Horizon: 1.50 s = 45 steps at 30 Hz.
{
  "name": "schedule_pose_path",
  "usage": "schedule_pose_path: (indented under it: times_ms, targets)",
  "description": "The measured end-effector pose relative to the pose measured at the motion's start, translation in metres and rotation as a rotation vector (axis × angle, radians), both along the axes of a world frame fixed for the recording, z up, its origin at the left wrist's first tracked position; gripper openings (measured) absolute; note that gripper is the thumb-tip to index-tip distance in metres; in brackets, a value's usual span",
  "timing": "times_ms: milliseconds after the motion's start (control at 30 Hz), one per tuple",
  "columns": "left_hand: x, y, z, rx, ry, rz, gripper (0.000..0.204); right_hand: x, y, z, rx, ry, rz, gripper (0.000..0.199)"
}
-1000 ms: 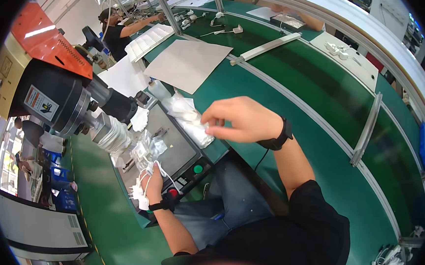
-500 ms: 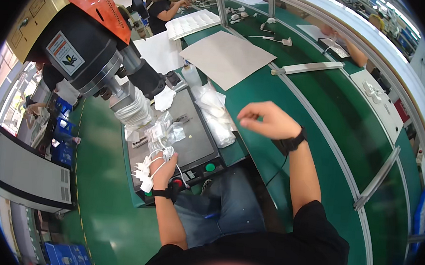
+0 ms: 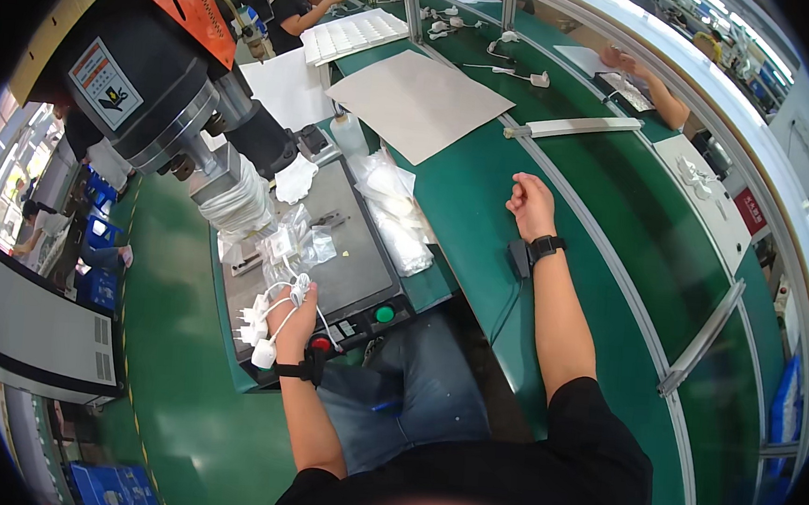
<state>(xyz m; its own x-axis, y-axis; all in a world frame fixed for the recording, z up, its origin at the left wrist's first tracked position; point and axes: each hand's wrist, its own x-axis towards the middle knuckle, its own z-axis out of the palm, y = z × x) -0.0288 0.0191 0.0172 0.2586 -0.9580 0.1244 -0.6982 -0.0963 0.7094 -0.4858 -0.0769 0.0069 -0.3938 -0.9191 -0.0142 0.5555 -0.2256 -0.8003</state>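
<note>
My left hand (image 3: 295, 318) is closed around white power-adapter cables (image 3: 299, 288) at the front of the machine's grey work plate (image 3: 358, 270). White plugs (image 3: 254, 320) hang from its left side, and a white adapter block (image 3: 264, 353) dangles below. Beyond the fingers, more white adapters (image 3: 281, 244) lie among clear plastic wrap, under the press head (image 3: 222, 183). My right hand (image 3: 531, 208) is over the green bench to the right, fingers loosely bent and apart, with nothing visible in it.
Clear plastic bags (image 3: 396, 214) lie along the plate's right side, near a white bottle (image 3: 348, 134). A grey-brown cardboard sheet (image 3: 420, 103) covers part of the bench. Green and red buttons (image 3: 384, 314) line the machine's front. A metal-framed green conveyor (image 3: 613, 220) runs along the right; co-workers sit beyond.
My right hand has moved right, away from the plastic bags and over the bench, its fingers now pointing upward in view. My left hand keeps hold of the cables. The view has shifted slightly.
</note>
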Motion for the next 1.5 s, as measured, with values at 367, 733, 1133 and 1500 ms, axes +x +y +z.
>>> schedule_pose_path:
  times_ms: [367, 733, 1133, 1500]
  targets:
    - [0.001, 0.004, 0.003, 0.018, -0.052, 0.002, 0.038, 0.008, -0.009, -0.005, 0.059, 0.641, 0.164, 0.013]
    - [-0.001, 0.0, -0.001, -0.022, 0.009, 0.006, 0.035, 0.014, -0.005, -0.002, 0.08, 0.632, 0.171, 0.011]
    - [0.0, 0.001, -0.002, 0.031, 0.041, 0.024, 0.036, 0.018, -0.007, -0.005, 0.084, 0.729, 0.131, 0.013]
    - [-0.001, 0.002, 0.001, 0.05, 0.026, 0.027, 0.036, 0.018, -0.007, -0.003, 0.082, 0.71, 0.141, 0.015]
